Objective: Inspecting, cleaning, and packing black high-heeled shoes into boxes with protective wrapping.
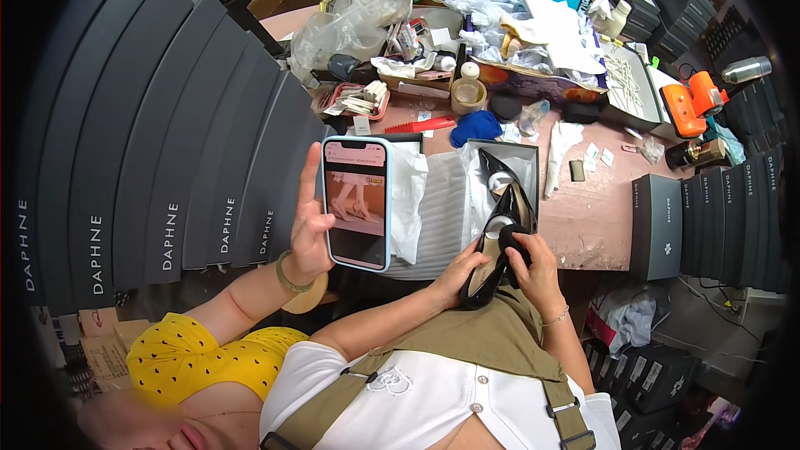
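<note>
A glossy black pointed shoe (479, 283) is in my hands over my lap, its toe pointing away from me. My left hand (461, 275) is closed on the heel end at its left side. On the right, the fingers of my right hand (536, 271) are closed around a dark sponge-like pad (509, 238) against the shoe's inner edge. Beyond lies a second black shoe (492, 163) with white stuffing, partly in an open grey shoe box (527, 155). White tissue (408, 217) and a grey padded sheet (442, 208) lie left of the box.
At my left, a co-worker's hand (308, 242) holds up a phone (358, 242) close to my work. Tall stacks of dark shoe boxes (200, 125) stand left, more boxes (658, 225) right. A red comb-like tool (421, 125), blue cloth (476, 129) and bottle (469, 92) lie beyond.
</note>
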Demonstrator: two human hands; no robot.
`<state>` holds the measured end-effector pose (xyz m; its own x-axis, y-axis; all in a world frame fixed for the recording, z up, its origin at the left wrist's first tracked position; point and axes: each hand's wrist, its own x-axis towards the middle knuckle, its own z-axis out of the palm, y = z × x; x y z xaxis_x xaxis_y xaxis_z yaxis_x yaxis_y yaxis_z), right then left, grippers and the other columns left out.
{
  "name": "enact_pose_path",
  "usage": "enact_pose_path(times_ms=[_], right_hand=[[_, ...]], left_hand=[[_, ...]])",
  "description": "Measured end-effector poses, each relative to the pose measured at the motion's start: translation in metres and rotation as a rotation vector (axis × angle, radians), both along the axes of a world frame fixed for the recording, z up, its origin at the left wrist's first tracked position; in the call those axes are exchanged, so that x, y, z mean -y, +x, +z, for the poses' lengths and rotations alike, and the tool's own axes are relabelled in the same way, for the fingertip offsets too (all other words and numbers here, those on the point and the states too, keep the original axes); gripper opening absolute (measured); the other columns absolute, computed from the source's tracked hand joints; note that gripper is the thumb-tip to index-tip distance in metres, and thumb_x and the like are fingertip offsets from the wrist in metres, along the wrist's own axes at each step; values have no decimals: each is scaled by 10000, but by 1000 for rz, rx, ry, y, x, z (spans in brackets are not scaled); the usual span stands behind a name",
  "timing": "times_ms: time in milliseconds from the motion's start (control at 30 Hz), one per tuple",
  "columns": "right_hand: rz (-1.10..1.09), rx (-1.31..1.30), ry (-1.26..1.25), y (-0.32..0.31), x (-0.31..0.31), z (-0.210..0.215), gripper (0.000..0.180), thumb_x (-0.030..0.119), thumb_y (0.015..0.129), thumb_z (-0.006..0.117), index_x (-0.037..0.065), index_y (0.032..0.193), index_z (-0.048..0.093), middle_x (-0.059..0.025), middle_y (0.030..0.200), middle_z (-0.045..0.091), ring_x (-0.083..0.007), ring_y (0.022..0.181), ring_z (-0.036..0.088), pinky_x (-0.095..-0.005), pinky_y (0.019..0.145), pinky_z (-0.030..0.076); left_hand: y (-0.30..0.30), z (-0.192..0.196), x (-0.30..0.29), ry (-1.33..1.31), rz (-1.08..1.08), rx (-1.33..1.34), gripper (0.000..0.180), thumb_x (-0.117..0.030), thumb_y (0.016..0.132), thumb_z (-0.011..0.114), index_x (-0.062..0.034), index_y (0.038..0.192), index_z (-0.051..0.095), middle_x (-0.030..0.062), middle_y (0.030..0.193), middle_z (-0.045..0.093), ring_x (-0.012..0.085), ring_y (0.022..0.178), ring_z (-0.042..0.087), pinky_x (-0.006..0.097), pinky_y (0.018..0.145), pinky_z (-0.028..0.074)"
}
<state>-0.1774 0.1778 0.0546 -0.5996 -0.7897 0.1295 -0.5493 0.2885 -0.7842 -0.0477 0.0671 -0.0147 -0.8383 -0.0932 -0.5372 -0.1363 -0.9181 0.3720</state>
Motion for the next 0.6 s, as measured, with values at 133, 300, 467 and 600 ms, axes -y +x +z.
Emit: enact_pose_path(times_ms=[133, 300, 467, 600], right_hand=[[-3, 10, -2, 1, -1, -2, 232, 82, 816, 666, -16, 1019, 609, -169, 875, 597, -343, 789, 608, -367, 693, 486], [7, 4, -1, 0, -1, -2, 236, 79, 814, 669, -16, 1021, 610, -168, 872, 596, -341, 787, 608, -365, 692, 486], [15, 14, -2, 0, 0, -3, 237, 83, 816, 667, -16, 1024, 609, -167, 869, 594, -334, 785, 608, -363, 693, 485], [7, 20, 2, -4, -3, -1, 232, 73, 820, 655, -7, 1033, 611, -159, 867, 598, -303, 777, 608, -342, 695, 483]], left_hand=[[0, 0, 0, 1, -8, 11, 567, -98, 878, 490, -130, 1419, 322, 52, 1021, 591, 118, 825, 600, 255, 683, 505], [1, 0, -2, -11, 7, 2, 555, -97, 879, 485, -128, 1410, 328, 51, 1018, 591, 119, 825, 600, 256, 683, 505], [1, 4, -2, -1, 39, 19, 527, -99, 886, 477, -127, 1394, 342, 50, 1017, 590, 120, 825, 600, 257, 683, 503], [1, 0, -1, -22, 50, 3, 494, -131, 896, 475, -133, 1378, 370, 58, 1037, 610, 129, 859, 624, 266, 709, 525]])
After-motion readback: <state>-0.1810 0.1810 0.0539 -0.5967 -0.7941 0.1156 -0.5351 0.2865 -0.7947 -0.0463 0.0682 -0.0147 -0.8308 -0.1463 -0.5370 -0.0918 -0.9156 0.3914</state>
